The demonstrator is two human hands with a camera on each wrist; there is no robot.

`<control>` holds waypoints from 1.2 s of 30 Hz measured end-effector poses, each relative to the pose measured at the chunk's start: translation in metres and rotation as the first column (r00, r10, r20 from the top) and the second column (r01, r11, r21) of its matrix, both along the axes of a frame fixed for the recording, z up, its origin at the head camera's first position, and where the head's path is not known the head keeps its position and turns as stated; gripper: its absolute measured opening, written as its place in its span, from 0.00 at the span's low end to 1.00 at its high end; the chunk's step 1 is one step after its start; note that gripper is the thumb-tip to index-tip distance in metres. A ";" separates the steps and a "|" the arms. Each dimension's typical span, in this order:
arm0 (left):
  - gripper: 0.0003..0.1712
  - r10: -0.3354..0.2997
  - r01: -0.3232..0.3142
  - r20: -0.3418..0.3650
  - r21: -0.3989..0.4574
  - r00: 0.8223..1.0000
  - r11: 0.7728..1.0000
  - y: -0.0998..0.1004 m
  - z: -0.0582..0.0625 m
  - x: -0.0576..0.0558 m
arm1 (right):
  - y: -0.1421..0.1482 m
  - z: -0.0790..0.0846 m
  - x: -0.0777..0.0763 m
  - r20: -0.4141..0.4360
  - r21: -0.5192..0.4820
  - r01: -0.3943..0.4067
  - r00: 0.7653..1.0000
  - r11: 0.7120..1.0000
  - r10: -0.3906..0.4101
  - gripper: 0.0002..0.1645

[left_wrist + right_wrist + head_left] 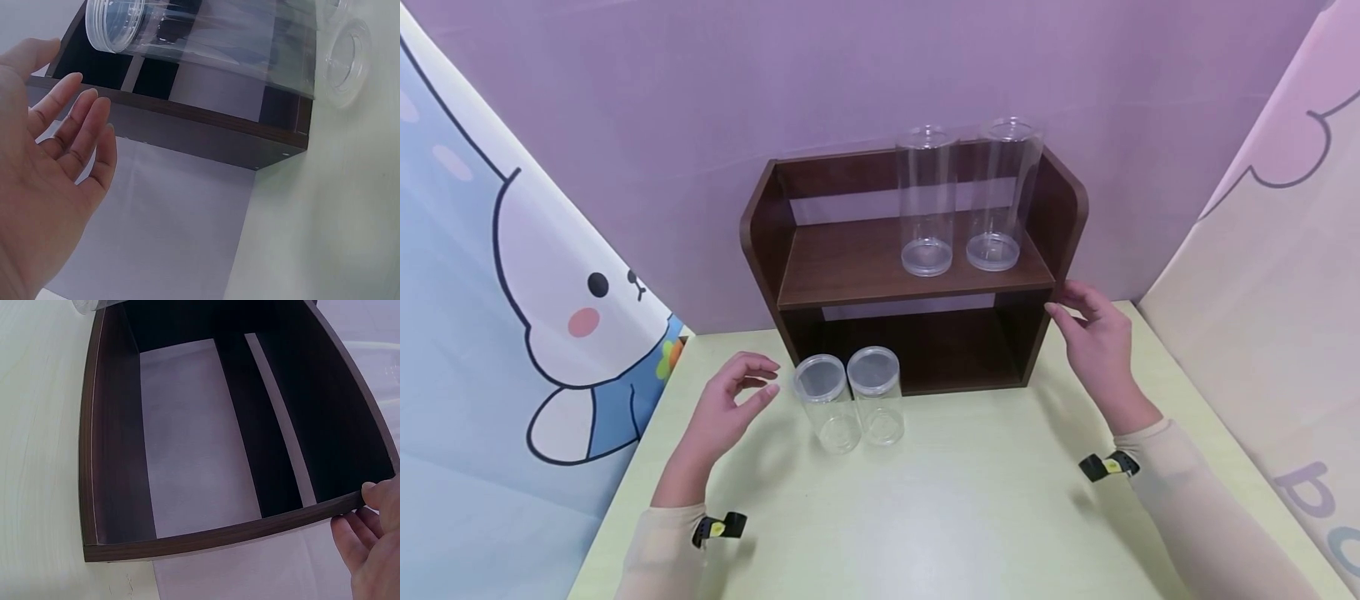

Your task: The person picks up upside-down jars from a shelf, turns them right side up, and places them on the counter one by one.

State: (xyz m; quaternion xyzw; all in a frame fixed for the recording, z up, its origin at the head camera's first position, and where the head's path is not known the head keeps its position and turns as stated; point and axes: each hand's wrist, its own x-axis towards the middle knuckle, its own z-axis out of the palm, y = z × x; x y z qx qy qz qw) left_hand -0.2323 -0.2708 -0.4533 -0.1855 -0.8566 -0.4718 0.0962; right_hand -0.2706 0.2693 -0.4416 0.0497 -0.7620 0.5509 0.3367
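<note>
A dark brown two-tier wooden shelf [842, 262] stands at the back of the table. My right hand [1097, 342] pinches the front edge of its right side panel, thumb on one face and fingers on the other, as the right wrist view also shows. Two clear lidded jars [880, 408] stand upright side by side before the shelf's lower left part. Just left of them, my left hand [722, 408] hovers with relaxed fingers, holding nothing. In the left wrist view a jar lid [115, 25] appears beyond the fingertips.
Two tall clear cylinders [927, 200] stand upright on the right half of the upper tier. The pale table [955, 500] extends in front. A purple cloth [625, 108] hangs behind the shelf, with printed cloths [572, 375] at both sides.
</note>
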 end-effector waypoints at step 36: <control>0.32 -0.085 0.098 -0.136 0.093 0.987 0.991 0.165 0.130 -0.064 | 0.001 -0.001 0.000 0.013 -0.007 -0.015 1.000 1.000 0.015 0.20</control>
